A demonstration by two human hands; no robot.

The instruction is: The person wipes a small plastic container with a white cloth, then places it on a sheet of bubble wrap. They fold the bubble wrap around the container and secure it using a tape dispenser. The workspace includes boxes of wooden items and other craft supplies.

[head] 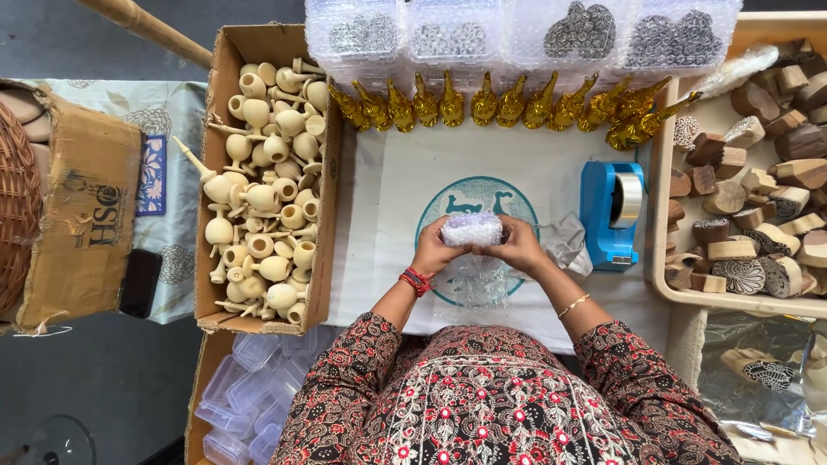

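Observation:
Both of my hands hold a small bundle wrapped in clear bubble wrap (471, 229) over the middle of the white cloth. My left hand (437, 250) grips its left end and wears red thread bracelets at the wrist. My right hand (519, 244) grips its right end, with a thin gold bangle lower on the arm. A loose piece of bubble wrap (479, 282) hangs or lies just below the bundle, over a round teal print on the cloth.
A cardboard box of pale wooden goblets (263, 181) stands at left. A row of gold bird figures (508, 105) lines the back, behind them clear plastic boxes (517, 34). A blue tape dispenser (612, 211) sits right of my hands, beside a tray of carved wooden blocks (749, 198).

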